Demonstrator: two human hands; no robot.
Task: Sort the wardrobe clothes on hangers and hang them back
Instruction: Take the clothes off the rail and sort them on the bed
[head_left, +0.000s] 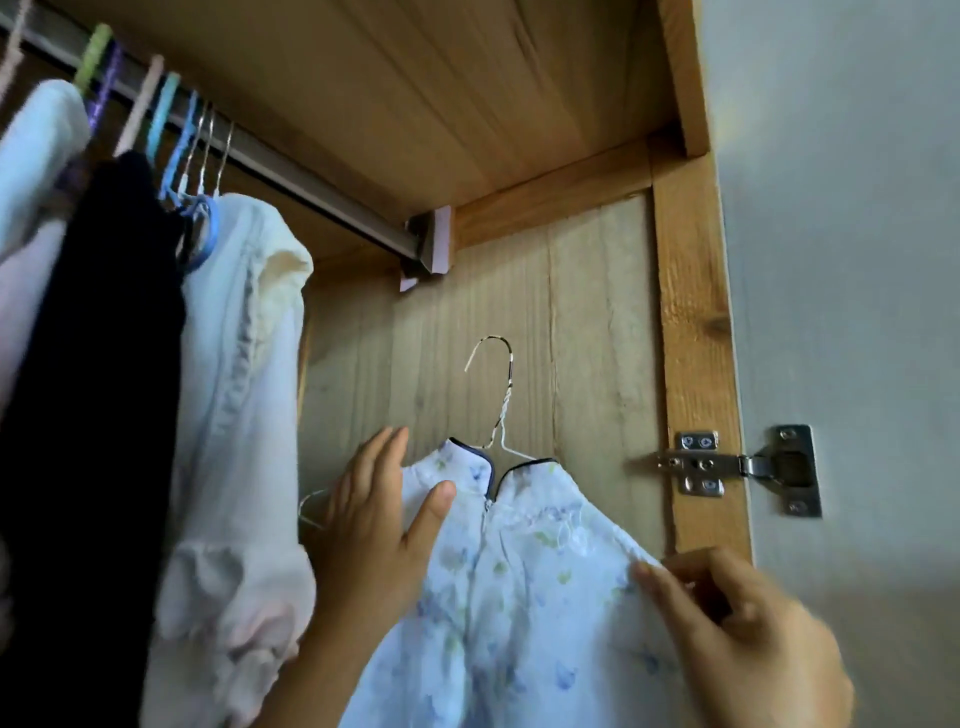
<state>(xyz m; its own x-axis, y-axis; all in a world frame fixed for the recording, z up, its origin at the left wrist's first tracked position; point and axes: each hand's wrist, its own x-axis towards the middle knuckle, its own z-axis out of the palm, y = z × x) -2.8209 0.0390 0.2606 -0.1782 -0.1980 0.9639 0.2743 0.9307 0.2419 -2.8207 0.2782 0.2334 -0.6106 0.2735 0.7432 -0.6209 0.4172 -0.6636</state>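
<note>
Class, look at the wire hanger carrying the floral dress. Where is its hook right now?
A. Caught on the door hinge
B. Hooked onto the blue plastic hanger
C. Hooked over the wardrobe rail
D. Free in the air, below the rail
D: the wire hanger's hook stands clear against the wardrobe's wooden side panel, well below the rail.

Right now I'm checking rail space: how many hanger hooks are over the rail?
About 9 on the rail, all at its left end, from pink to wire; more may be hidden.
</note>
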